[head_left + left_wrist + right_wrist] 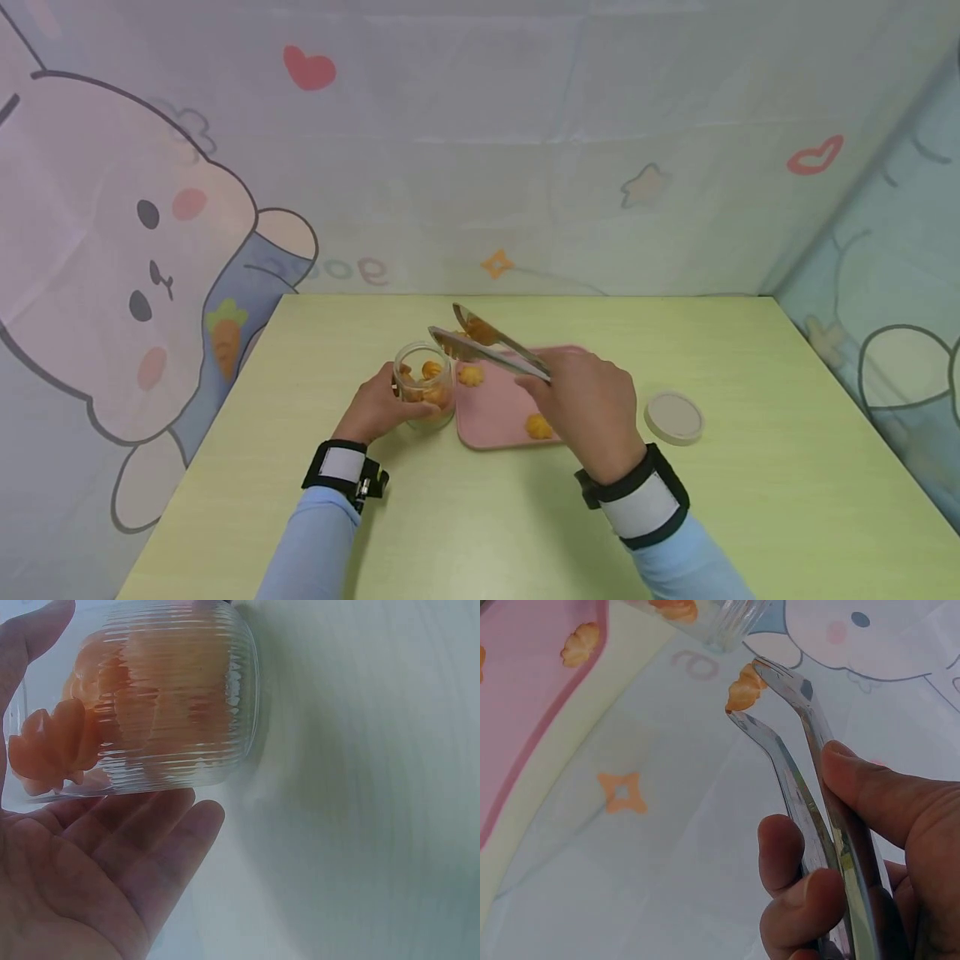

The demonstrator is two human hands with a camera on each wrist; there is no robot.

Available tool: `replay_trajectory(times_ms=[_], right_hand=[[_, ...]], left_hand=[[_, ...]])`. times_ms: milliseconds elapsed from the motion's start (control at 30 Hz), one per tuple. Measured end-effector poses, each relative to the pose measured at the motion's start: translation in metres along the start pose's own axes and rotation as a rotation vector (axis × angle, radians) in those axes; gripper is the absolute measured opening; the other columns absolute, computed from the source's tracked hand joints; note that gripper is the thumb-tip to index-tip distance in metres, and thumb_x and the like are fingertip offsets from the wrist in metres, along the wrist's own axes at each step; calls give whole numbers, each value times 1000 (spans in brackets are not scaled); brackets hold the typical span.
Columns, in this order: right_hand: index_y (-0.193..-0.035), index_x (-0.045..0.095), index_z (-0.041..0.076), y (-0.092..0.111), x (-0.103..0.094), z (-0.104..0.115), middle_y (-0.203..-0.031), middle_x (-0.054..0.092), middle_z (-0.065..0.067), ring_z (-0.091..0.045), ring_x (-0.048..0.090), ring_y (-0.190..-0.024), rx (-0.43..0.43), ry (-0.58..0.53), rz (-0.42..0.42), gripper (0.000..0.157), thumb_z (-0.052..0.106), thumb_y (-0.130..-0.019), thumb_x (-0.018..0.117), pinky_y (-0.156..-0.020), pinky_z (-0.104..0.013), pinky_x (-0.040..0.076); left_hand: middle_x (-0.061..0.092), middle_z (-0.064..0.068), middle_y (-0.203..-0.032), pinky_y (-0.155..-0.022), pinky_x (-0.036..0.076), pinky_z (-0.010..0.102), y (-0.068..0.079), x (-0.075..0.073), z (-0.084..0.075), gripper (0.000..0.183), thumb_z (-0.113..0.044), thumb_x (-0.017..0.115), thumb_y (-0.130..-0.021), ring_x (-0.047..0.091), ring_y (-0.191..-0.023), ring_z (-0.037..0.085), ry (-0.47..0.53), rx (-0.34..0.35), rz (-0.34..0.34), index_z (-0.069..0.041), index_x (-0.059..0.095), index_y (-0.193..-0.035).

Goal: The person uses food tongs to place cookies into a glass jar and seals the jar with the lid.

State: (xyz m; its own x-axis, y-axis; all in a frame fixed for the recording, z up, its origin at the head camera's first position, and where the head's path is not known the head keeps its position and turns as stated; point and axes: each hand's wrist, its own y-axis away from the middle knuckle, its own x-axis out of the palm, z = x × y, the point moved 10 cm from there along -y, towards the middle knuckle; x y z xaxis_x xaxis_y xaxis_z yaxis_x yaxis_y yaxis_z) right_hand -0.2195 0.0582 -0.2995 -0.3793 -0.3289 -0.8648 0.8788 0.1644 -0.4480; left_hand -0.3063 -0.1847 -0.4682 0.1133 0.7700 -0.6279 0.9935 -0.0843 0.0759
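My left hand grips a clear ribbed glass jar, thumb on the near side, fingers around the far side. Inside sit several orange, petal-shaped pastries, the nearest by the mouth. My right hand holds metal tongs with the tips pointing left, above the pink tray and close to the jar's mouth. Between the tong tips a small orange ridged pastry is pinched. Two more yellow pastries show on the tray, one near its left edge, one near the front.
A round, pale lid lies on the table right of the tray, beside my right wrist. The light yellow table ends at a back edge against a printed cloth. My right hand and forearm cover the tray's right part.
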Motion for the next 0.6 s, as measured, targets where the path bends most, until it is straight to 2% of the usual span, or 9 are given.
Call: replay_trajectory(times_ms=[67, 233, 433, 500, 600], right_hand=[[-91, 77, 20, -2, 0, 7, -66, 70, 0, -14, 51, -43, -15, 12, 0, 25, 40, -75, 77, -30, -29, 34], [-78, 74, 16, -5, -1, 23, -49, 57, 2, -15, 49, -44, -75, 36, -38, 24, 39, -75, 77, -31, -30, 36], [-70, 69, 15, -6, 1, 36, -41, 44, 6, -12, 41, -38, -161, 59, -72, 29, 43, -77, 75, -35, -30, 31], [-69, 67, 15, -6, 3, 36, -42, 45, 6, -12, 41, -38, -161, 65, -70, 31, 44, -78, 74, -35, -30, 30], [-70, 68, 16, -6, 6, 29, -43, 48, 5, -13, 43, -40, -112, 46, -51, 32, 47, -78, 73, -33, -30, 30]], left_hand=[[56, 20, -130, -90, 47, 51, 0, 0, 0, 98, -47, 83, -64, 53, -112, 31, 3, 1, -1, -2, 38, -138], [56, 20, -131, -91, 47, 50, 0, 2, 1, 98, -47, 83, -64, 53, -112, 30, -6, 1, 1, -3, 37, -139], [57, 19, -130, -92, 48, 50, -1, 2, 3, 98, -48, 83, -63, 53, -112, 30, 3, -13, 2, -4, 38, -138], [57, 18, -129, -91, 47, 50, -2, 2, 5, 98, -49, 83, -62, 53, -112, 30, 0, -17, 1, -5, 39, -137], [58, 18, -128, -91, 48, 50, -3, 3, 4, 97, -50, 83, -63, 54, -112, 30, -10, -11, 0, -4, 39, -136]])
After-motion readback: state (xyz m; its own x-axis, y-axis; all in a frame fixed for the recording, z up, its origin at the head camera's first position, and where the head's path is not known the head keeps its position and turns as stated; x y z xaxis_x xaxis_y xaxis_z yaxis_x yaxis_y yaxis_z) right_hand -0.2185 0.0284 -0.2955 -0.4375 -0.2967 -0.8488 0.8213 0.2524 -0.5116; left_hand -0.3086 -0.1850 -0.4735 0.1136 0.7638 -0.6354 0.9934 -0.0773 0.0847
